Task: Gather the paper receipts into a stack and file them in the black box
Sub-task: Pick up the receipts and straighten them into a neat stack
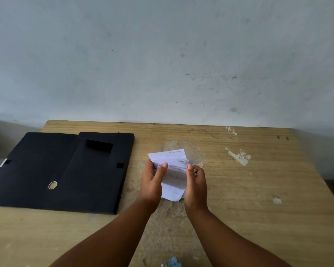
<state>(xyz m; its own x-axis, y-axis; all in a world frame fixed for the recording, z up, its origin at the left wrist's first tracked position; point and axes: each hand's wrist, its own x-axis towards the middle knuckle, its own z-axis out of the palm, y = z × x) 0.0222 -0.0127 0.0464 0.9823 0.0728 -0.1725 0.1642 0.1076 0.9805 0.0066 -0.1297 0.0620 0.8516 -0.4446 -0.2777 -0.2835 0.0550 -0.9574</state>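
A small stack of white paper receipts (173,177) with faint print is held above the middle of the wooden table (258,189). My left hand (152,184) grips its left edge, thumb on top. My right hand (196,185) grips its right edge the same way. The top sheet sticks out at the far end, slightly askew. The black box (66,170) lies flat on the table to the left of my hands, its lid folded open to the left, with a round hole in the spine and a dark notch near its far edge.
A scuffed grey wall (162,54) runs right behind the table's far edge. The tabletop has worn, chipped patches around the middle and right. The box's open lid overhangs the table's left edge. A bit of blue-patterned cloth (173,263) shows at the bottom.
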